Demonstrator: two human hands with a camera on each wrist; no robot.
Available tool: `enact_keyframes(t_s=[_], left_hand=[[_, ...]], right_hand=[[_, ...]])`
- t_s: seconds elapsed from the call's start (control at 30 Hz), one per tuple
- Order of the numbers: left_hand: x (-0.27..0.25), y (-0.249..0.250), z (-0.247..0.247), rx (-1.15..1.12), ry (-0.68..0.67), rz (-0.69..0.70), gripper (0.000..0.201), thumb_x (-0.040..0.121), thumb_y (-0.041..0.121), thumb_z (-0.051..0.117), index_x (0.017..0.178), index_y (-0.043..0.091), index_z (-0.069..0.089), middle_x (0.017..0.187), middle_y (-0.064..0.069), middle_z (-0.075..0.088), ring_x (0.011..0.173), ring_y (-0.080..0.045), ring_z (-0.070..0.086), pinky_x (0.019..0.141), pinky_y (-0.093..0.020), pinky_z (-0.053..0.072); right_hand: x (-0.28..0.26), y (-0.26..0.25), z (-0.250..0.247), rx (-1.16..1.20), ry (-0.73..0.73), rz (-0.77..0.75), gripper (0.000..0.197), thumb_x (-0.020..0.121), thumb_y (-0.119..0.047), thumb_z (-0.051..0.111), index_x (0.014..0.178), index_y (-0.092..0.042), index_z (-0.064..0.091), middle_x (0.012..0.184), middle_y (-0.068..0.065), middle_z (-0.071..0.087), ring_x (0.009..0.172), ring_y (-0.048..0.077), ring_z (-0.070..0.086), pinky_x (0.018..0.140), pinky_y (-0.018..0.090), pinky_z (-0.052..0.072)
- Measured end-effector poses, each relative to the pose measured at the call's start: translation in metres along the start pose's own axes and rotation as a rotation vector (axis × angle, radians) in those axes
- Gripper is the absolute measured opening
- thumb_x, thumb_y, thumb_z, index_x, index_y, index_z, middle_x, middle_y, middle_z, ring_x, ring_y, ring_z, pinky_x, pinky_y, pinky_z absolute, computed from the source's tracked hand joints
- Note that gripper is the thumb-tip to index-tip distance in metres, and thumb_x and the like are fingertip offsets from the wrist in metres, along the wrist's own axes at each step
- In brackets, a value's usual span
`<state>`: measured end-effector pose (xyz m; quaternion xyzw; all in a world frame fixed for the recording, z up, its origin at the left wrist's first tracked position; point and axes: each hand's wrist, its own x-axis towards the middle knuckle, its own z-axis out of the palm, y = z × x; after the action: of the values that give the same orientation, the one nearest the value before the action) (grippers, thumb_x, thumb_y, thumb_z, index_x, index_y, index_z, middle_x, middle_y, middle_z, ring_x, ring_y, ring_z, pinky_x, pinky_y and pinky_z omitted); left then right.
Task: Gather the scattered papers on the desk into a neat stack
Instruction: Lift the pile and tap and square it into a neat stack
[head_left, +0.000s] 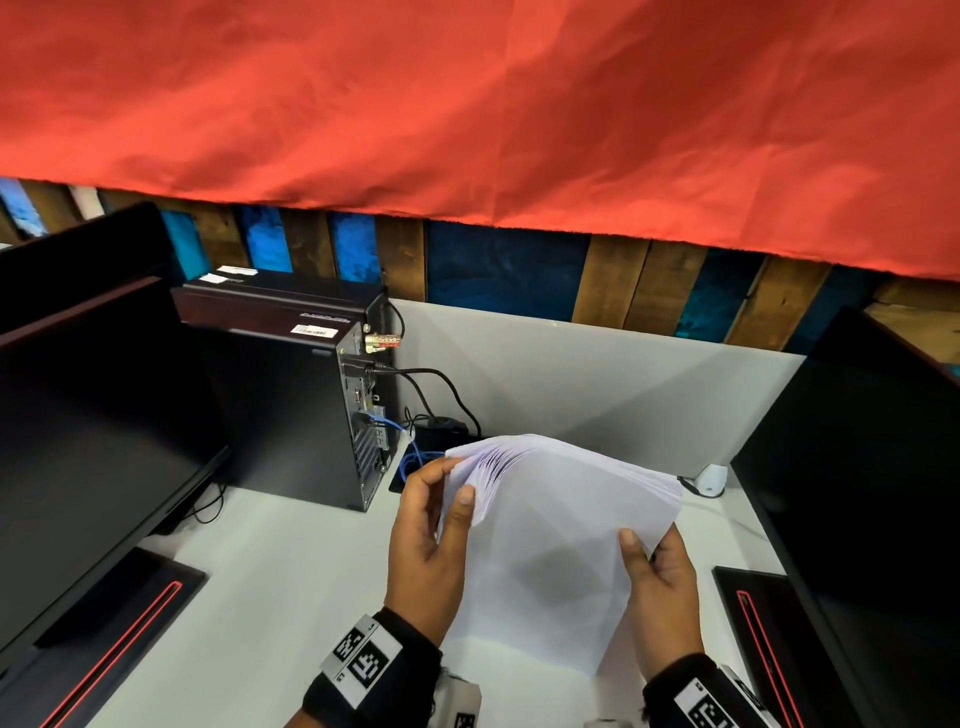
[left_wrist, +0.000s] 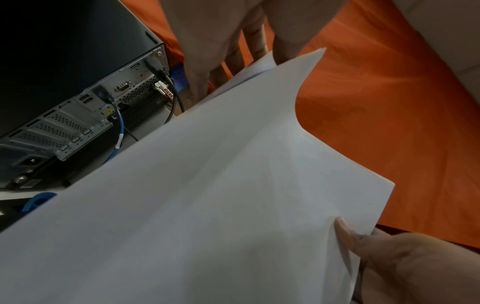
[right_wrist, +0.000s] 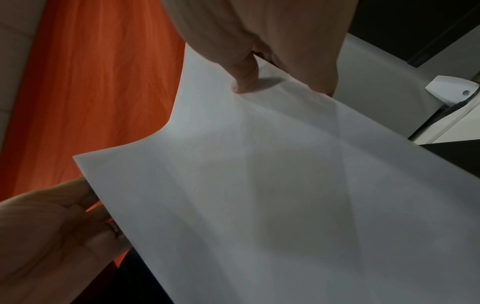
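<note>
A stack of white papers (head_left: 550, 545) is held upright above the white desk (head_left: 291, 597), its lower edge near the desk top. My left hand (head_left: 431, 519) grips the stack's left edge, thumb on the front face and fingers behind, and the sheets fan apart at the top left corner. My right hand (head_left: 654, 566) grips the right edge, thumb on the front. In the left wrist view the papers (left_wrist: 207, 195) fill the frame, with my left fingers (left_wrist: 233, 51) behind them. In the right wrist view my right thumb (right_wrist: 244, 76) presses the sheet (right_wrist: 259, 185).
A black computer tower (head_left: 291, 395) with cables (head_left: 415, 457) stands to the left of the papers. Dark monitors flank the desk, one left (head_left: 93, 441) and one right (head_left: 872, 493). A grey partition (head_left: 597, 384) stands behind, and a red cloth (head_left: 467, 104) hangs above. A small white device (head_left: 711, 480) sits at the back right.
</note>
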<state>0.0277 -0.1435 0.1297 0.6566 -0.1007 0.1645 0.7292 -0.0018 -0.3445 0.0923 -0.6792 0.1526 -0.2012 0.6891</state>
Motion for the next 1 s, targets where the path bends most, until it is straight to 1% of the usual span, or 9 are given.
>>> enact_keyframes(t_s=[0.1,0.2,0.27,0.37,0.5,0.7,0.77,0.87,1.0], left_hand=[[0.0,0.005,-0.004,-0.061,-0.014,-0.004,0.04,0.088,0.046,0.045,0.115,0.02,0.058,0.115,0.008,0.067,0.113,-0.007,0.06,0.09,-0.012,0.044],[-0.001,0.004,-0.012,-0.14,-0.069,-0.048,0.074,0.071,0.067,0.06,0.124,0.017,0.048,0.119,0.01,0.064,0.113,-0.007,0.059,0.092,-0.017,0.047],[0.001,-0.004,-0.015,-0.107,-0.072,-0.11,0.089,0.06,0.05,0.079,0.132,0.02,0.037,0.123,0.013,0.061,0.115,-0.005,0.058,0.094,-0.02,0.049],[0.006,-0.019,-0.016,-0.022,-0.036,-0.214,0.069,0.075,0.011,0.074,0.129,0.033,0.036,0.122,0.012,0.06,0.115,-0.006,0.06,0.097,-0.024,0.05],[0.014,-0.023,-0.015,0.018,-0.016,-0.287,0.046,0.093,0.006,0.05,0.137,0.013,0.039,0.129,-0.005,0.059,0.124,-0.023,0.054,0.109,-0.046,0.039],[0.021,0.002,-0.018,0.074,-0.068,-0.218,0.042,0.088,0.008,0.06,0.127,0.013,0.044,0.117,0.004,0.062,0.106,-0.001,0.061,0.096,-0.024,0.05],[0.019,0.003,-0.019,0.083,-0.107,-0.218,0.035,0.086,0.007,0.063,0.115,0.02,0.048,0.11,0.0,0.062,0.101,-0.004,0.063,0.091,-0.027,0.053],[0.019,0.007,-0.015,0.069,-0.137,-0.206,0.021,0.089,0.008,0.06,0.107,0.016,0.052,0.104,-0.009,0.064,0.095,-0.017,0.065,0.083,-0.031,0.056],[0.022,0.015,-0.016,0.063,-0.121,-0.157,0.016,0.09,0.004,0.057,0.101,0.014,0.053,0.093,-0.005,0.065,0.083,-0.011,0.065,0.073,-0.023,0.056]], right_hand=[[0.0,0.001,0.0,0.014,0.003,0.007,0.042,0.095,-0.007,0.049,0.134,-0.02,0.048,0.129,0.005,0.061,0.12,0.024,0.057,0.106,0.053,0.04],[-0.001,0.002,0.001,0.03,0.002,0.009,0.041,0.094,-0.006,0.049,0.134,-0.017,0.049,0.129,0.007,0.061,0.12,0.025,0.057,0.107,0.052,0.04],[-0.002,0.002,0.001,0.052,0.0,0.023,0.039,0.094,-0.005,0.049,0.132,-0.016,0.051,0.126,0.008,0.063,0.119,0.028,0.058,0.106,0.052,0.041],[-0.005,-0.003,0.004,0.091,-0.035,0.049,0.04,0.095,-0.002,0.047,0.133,-0.015,0.05,0.125,0.01,0.064,0.118,0.029,0.059,0.104,0.048,0.044],[-0.008,-0.017,0.009,0.101,-0.065,0.003,0.042,0.094,0.001,0.046,0.134,-0.013,0.049,0.126,0.009,0.064,0.116,0.024,0.061,0.102,0.039,0.047],[-0.009,-0.031,0.008,0.122,-0.081,-0.077,0.032,0.092,-0.013,0.056,0.124,-0.016,0.054,0.119,0.002,0.067,0.114,0.019,0.062,0.101,0.038,0.048],[-0.01,-0.031,0.009,0.108,-0.082,-0.048,0.033,0.088,-0.022,0.062,0.12,-0.016,0.057,0.115,0.004,0.069,0.112,0.023,0.064,0.097,0.039,0.051],[-0.008,-0.036,0.012,0.108,-0.081,-0.04,0.028,0.091,-0.008,0.056,0.118,-0.011,0.059,0.109,0.005,0.071,0.105,0.021,0.067,0.086,0.027,0.056],[-0.01,-0.047,0.011,0.159,-0.061,-0.08,0.025,0.089,-0.005,0.058,0.113,-0.01,0.062,0.103,0.003,0.073,0.095,0.013,0.07,0.081,0.019,0.057]])
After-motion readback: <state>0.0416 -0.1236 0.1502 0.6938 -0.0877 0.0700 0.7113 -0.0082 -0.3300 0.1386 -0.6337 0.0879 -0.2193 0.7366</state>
